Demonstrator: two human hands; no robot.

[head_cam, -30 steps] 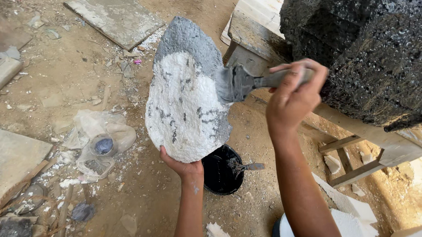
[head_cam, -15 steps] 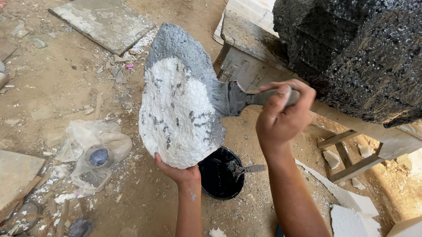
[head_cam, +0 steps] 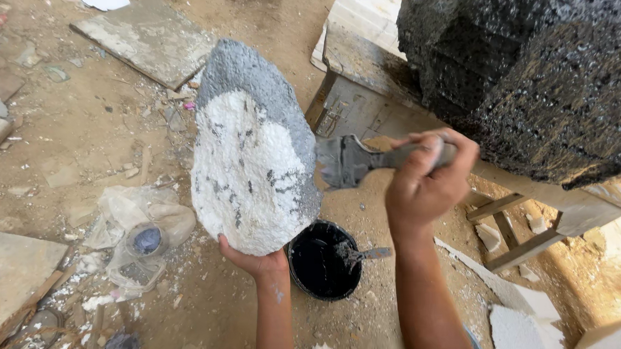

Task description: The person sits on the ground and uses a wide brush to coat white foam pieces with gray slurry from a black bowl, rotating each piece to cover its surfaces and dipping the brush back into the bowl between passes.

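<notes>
Left hand (head_cam: 255, 260) props foam chunk (head_cam: 251, 156); right hand (head_cam: 428, 181) grips brush (head_cam: 351, 161); black bucket (head_cam: 325, 260) holds dark paint, second brush (head_cam: 361, 253).

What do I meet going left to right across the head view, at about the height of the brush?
Crumpled plastic bag on the dirt → white foam chunk held up from below by the left hand → dark paintbrush → right hand gripping its handle → large black-coated block.
</notes>
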